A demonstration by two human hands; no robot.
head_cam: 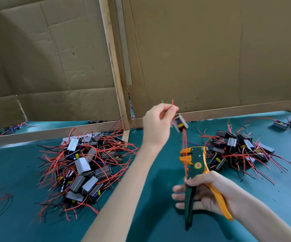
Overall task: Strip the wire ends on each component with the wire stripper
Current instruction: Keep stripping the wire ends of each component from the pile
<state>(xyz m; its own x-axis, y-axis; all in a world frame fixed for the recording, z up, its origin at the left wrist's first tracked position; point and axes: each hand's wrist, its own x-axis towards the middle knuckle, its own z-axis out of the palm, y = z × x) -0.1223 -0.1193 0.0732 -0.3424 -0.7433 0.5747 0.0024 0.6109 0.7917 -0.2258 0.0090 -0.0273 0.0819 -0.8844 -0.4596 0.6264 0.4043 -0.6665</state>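
Right hand, low right: grip closed on wire stripper. Thumb lies over the green handle, the orange handle sits in the palm, and the other fingers are loosely extended behind the tool. Handles are spread apart, head pointing up and away.

Left hand, raised above the stripper: grip closed, fingertips pinching a red lead that sticks up past them. Component hangs just beside those fingers, off the surface, tilted and blurred. Its lower red wires run down to the stripper's orange head. Cannot tell whether they are seated in it.

Teal surface carries two heaps of like components with red and black wires: left pile and right pile, well apart, hands between them. Two loose components lie far right. Cardboard panels on wooden frames stand along the back.
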